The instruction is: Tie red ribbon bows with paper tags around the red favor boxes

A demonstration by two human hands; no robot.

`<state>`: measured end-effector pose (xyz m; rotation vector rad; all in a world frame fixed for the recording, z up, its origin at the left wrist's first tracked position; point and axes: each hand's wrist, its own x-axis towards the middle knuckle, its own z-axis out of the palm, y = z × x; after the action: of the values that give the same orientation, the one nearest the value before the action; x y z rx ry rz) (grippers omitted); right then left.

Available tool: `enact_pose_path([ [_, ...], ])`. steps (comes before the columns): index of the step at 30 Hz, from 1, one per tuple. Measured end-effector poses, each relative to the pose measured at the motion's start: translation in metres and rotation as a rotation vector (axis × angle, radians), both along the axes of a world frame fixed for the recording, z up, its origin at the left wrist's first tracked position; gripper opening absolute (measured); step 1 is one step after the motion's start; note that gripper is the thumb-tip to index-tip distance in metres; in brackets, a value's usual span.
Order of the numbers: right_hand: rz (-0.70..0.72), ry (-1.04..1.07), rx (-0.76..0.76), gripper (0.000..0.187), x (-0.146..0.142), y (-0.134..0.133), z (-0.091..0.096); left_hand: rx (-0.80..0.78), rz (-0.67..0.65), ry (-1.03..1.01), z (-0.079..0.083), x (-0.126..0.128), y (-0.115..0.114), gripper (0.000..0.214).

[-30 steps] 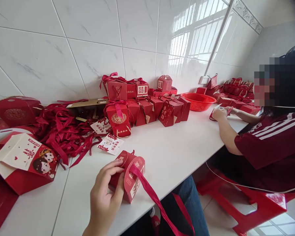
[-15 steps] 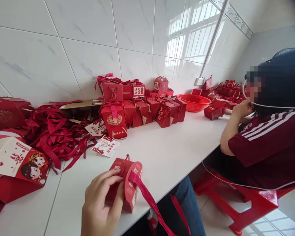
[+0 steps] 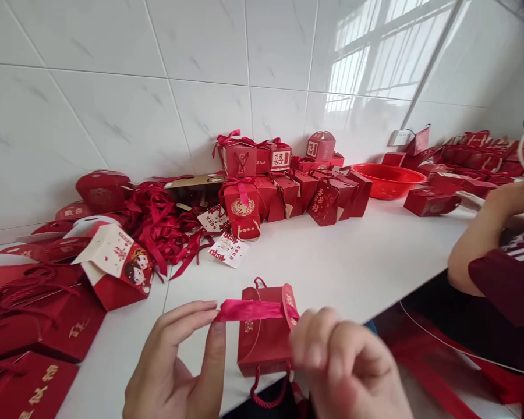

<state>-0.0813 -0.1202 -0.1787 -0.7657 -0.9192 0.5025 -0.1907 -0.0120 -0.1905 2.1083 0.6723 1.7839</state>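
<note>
A small red gift box (image 3: 262,346) with gold characters and a twisted cord handle stands on the white table in front of me. A crimson satin ribbon (image 3: 251,310) runs sideways across its top, through the raised right flap (image 3: 289,294). My left hand (image 3: 179,355) pinches the ribbon's left end between thumb and fingertips, just left of the box. At the flap's outer side my right hand (image 3: 344,355), a little blurred, has its fingers curled closed where the ribbon comes out. Its fingertips partly hide the flap and that stretch of ribbon.
Red boxes (image 3: 288,195) stand in stacks by the tiled wall. A ribbon heap (image 3: 166,227), printed cards (image 3: 228,250) and larger red boxes (image 3: 43,317) lie to the left. A red plastic basin (image 3: 388,181) stands at the back right. A co-worker's arm (image 3: 474,238) is at the right.
My left hand has let go of the box and now pinches the ribbon. My right hand has come into view at the flap. The ribbon, earlier hanging lower right, stretches across the box top.
</note>
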Motion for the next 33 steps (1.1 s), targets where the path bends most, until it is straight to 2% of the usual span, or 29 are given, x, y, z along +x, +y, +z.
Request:
enact_pose_path([
  [2, -0.141, 0.021, 0.049, 0.002, 0.011, 0.006, 0.009, 0.002, -0.013, -0.088, 0.005, -0.004, -0.004, 0.021],
  [5, -0.249, -0.184, -0.099, 0.017, 0.014, 0.009, 0.015, 0.035, -0.049, -0.143, 0.011, -0.007, -0.012, 0.023],
  [7, -0.217, -0.335, -0.235, 0.022, 0.010, 0.009, 0.017, 0.091, -0.077, -0.110, 0.015, -0.009, -0.016, 0.024],
  [9, -0.112, -0.447, -0.359, 0.023, 0.006, 0.009, 0.020, 0.141, -0.101, -0.055, 0.019, -0.011, -0.019, 0.025],
  [12, 0.063, -0.548, -0.446, 0.020, 0.008, 0.009, 0.026, 0.168, -0.127, -0.006, 0.020, -0.011, -0.021, 0.027],
  [14, 0.057, -0.508, -0.422, 0.025, 0.012, 0.006, 0.029, 0.069, -0.125, -0.003, 0.015, -0.010, -0.021, 0.026],
  [18, -0.154, -0.244, -0.308, 0.020, 0.019, -0.004, 0.031, -0.202, -0.131, 0.199, -0.005, -0.005, -0.018, 0.032],
  [21, -0.209, -0.184, -0.294, 0.026, 0.020, -0.007, 0.028, -0.307, -0.168, 0.287, -0.021, -0.003, -0.015, 0.031],
  [24, -0.149, -0.254, -0.377, 0.025, 0.022, 0.002, 0.020, -0.509, -0.204, 0.125, -0.030, -0.003, -0.014, 0.017],
  [28, 0.011, -0.455, -0.555, 0.029, 0.024, 0.023, 0.004, -0.750, -0.185, -0.061, -0.034, -0.007, -0.015, 0.021],
  [33, -0.028, -0.697, -0.682, 0.032, 0.017, 0.038, -0.008, -0.799, -0.173, -0.158, -0.037, -0.006, -0.015, 0.027],
])
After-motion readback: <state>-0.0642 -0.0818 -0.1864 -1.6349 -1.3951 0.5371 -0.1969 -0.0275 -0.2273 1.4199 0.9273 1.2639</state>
